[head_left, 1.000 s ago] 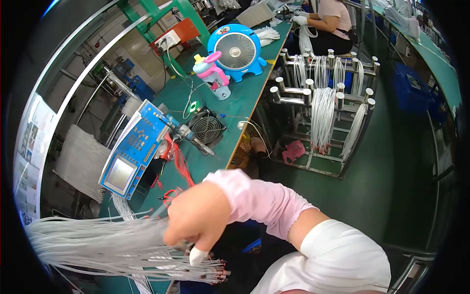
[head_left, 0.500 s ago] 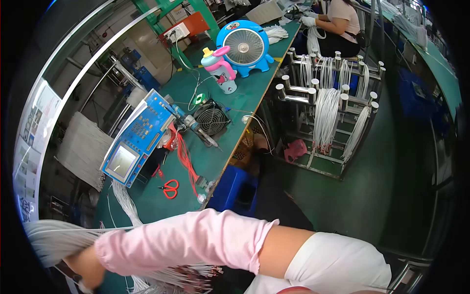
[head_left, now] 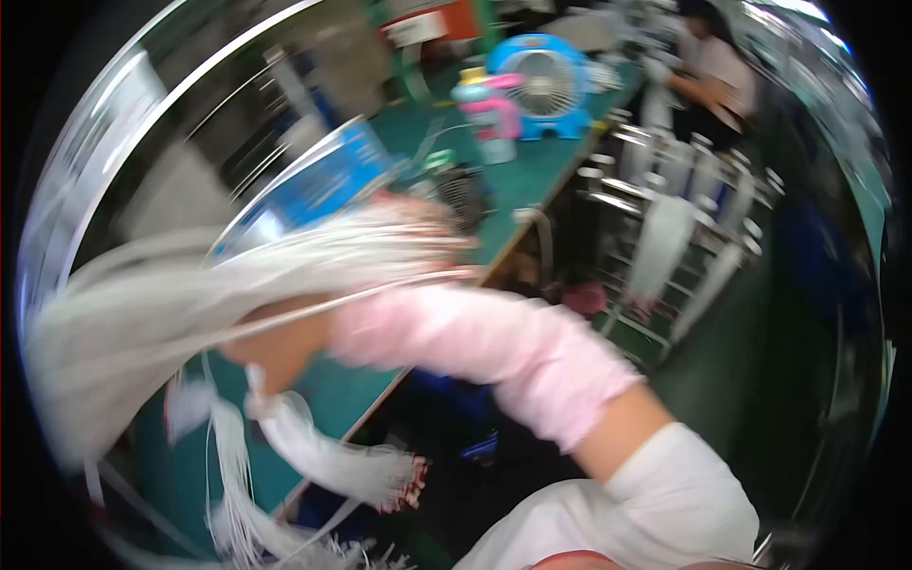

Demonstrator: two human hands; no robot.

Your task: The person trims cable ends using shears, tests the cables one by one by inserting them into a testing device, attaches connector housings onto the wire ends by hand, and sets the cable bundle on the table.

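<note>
My right arm, in a pink sleeve cover, reaches across from the lower right. Blurred by motion, my right hand (head_left: 280, 351) is closed round a thick bundle of white cables (head_left: 123, 318). The bundle spreads out on the left, and its other ends run over the forearm toward the blue instrument. A second, looped white cable bundle (head_left: 332, 456) with reddish tips is below the hand, by the bench edge. More loose white cables (head_left: 233, 465) hang or lie lower left. My left hand is not in view.
On the green bench (head_left: 408, 123) stand a blue instrument (head_left: 328, 180), a pink-handled bottle (head_left: 494, 123) and a blue fan (head_left: 546, 85). A metal rack (head_left: 655, 328) holding white cable bundles stands to the right. Farther back sits a co-worker (head_left: 717, 81).
My right hand has risen and moved right, lifting the white cable bundle across the bench. The bundle covers part of the instrument; the scissors and red wires are hidden. The view has shifted and blurred.
</note>
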